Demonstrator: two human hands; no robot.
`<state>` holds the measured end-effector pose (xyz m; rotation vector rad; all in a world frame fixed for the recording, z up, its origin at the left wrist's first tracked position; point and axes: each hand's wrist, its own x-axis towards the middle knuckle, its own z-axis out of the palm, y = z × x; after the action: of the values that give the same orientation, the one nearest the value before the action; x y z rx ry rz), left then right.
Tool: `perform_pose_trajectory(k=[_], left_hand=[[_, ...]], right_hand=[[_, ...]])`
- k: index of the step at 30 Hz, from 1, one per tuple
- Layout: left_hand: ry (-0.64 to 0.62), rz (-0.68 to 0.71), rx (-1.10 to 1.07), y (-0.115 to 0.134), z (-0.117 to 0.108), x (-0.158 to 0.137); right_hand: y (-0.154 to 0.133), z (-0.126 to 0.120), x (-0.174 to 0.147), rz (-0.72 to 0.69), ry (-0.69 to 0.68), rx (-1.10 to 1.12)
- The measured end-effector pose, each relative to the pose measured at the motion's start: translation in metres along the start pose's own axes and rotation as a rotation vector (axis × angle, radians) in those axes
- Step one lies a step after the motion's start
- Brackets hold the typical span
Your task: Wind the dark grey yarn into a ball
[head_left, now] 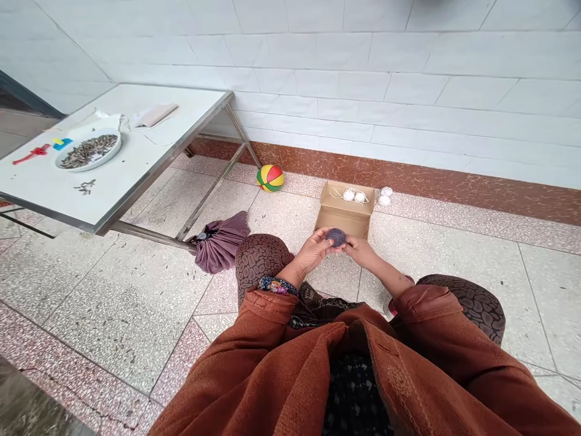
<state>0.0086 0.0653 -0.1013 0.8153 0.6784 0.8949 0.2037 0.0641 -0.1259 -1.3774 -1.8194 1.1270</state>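
Note:
A small, dark purple-grey ball of yarn (pixel 336 237) is held up in front of my knees. My left hand (pixel 316 251) wraps round its left side, with the thumb pressed on the front. On the other side, the fingers of my right hand (pixel 362 251) are closed against the ball's edge; whether they pinch a loose strand is too small to tell. Just beyond my hands stands an open cardboard box (pixel 344 221). White yarn balls (pixel 354 195) with loose strands lie at its far side. More white balls (pixel 384 196) sit on the floor to its right.
A multicoloured ball (pixel 270 178) lies by the wall. To the left, a gathered purple cloth bag (pixel 223 243) rests beside a low metal-framed table (pixel 145 148). On the table are a white dish (pixel 118 145) of seeds or shells, and a folded cloth (pixel 157 115).

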Motion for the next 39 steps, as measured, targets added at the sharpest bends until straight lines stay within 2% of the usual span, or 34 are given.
perform_pose_trajectory(k=[4,8,12,15,17,19,21,23,25,27,29,31,34,37,39], left_hand=[[0.118,0.020,0.040,0.001,-0.004,0.001],[0.205,0.048,0.210,-0.001,-0.010,0.003],[0.252,0.108,0.434,-0.006,-0.011,0.007],[0.158,0.105,0.489,-0.008,-0.009,0.006],[0.023,0.100,0.453,-0.007,-0.006,0.004],[-0.053,0.117,0.371,-0.005,-0.004,0.001],[-0.082,0.124,0.266,-0.002,-0.002,-0.002],[-0.047,0.145,0.167,0.001,-0.003,-0.004],[0.046,0.183,0.120,0.005,-0.006,-0.003],[0.168,0.223,0.154,0.007,-0.011,-0.001],[0.284,0.248,0.261,0.008,-0.016,0.001],[0.335,0.249,0.398,0.007,-0.018,0.002],[0.234,0.230,0.538,0.004,-0.015,0.000],[0.018,0.198,0.502,0.001,-0.010,-0.007],[-0.072,0.178,0.449,0.000,-0.008,-0.010]], right_hand=[[-0.005,-0.004,-0.005,-0.160,-0.069,-0.148],[-0.019,-0.011,-0.009,-0.319,-0.192,-0.185],[-0.031,-0.018,-0.008,-0.391,-0.165,-0.128],[-0.032,-0.020,-0.001,-0.376,-0.057,-0.111],[-0.029,-0.020,0.005,-0.355,0.035,-0.096],[-0.024,-0.018,0.011,-0.312,0.133,-0.056],[-0.017,-0.015,0.016,-0.247,0.205,-0.012],[-0.011,-0.010,0.017,-0.193,0.216,-0.009],[-0.008,-0.005,0.014,-0.200,0.158,-0.055],[-0.010,-0.002,0.007,-0.259,0.042,-0.104],[-0.016,0.000,0.000,-0.333,-0.088,-0.121],[-0.024,-0.001,-0.006,-0.380,-0.161,-0.106],[-0.035,-0.008,-0.006,-0.383,-0.104,-0.062],[-0.035,-0.016,0.006,-0.337,0.025,-0.041],[-0.028,-0.017,0.015,-0.303,0.077,-0.037]])
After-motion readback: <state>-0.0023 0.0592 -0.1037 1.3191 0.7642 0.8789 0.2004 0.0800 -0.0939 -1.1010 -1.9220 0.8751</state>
